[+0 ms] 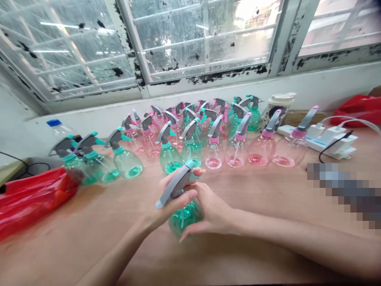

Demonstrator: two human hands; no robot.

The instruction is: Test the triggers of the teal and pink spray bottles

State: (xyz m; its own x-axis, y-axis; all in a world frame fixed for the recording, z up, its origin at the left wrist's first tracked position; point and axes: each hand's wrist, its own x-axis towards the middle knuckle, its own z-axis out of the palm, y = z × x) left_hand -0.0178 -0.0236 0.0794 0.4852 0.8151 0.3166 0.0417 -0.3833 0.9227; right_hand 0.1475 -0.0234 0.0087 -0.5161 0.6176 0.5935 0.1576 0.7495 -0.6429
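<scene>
A green spray bottle (180,220) with a grey and teal trigger head stands tilted slightly at the middle front of the table. My left hand (175,198) is closed around its neck and spray head, thumb across the front. Around the clear green body wraps my right hand (210,208), its thumb low on the side and its fingers partly hidden behind. Just beyond my hands are another green spray bottle (170,159) and a pink spray bottle (213,157), both upright.
Several pink and green spray bottles (236,153) crowd the table towards the window. Three green bottles (127,165) stand at left by a red plastic bag (38,194). At right are a paper cup (276,109), a white power strip (330,141) with cables, and a blurred-out object.
</scene>
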